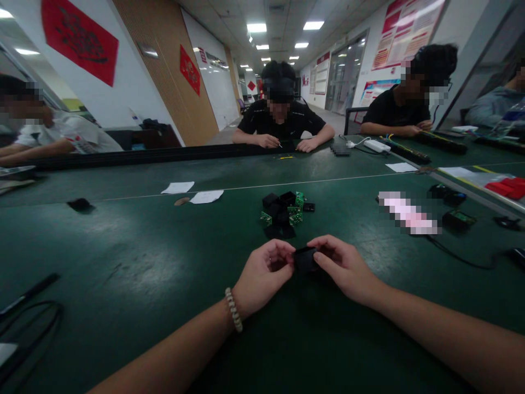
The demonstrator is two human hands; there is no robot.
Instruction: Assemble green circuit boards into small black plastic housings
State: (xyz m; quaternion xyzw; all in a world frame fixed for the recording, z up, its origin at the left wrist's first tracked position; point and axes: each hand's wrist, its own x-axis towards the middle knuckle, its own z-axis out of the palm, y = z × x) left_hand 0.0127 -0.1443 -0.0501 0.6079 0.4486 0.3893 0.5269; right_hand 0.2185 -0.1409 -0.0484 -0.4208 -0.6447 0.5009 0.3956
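Observation:
A small black open-topped plastic box (304,261) is held between my two hands, just above the green tabletop. My right hand (348,269) grips its right side, thumb on the near face and fingers behind. The curled fingertips and thumb of my left hand (264,276) pinch at its left edge; a beaded bracelet circles that wrist. Just beyond my hands lies a pile of black plastic box parts (281,208) mixed with several small green circuit boards (296,218). What the box contains, if anything, is too dark to make out.
The green table (135,317) stretches away with paper slips (207,196) at mid-left. A blurred-out phone-like object (408,213) and its cable (459,258) lie right. Cables (57,312) and a pen-like black stick (30,295) are at lower left. Several people sit around the table.

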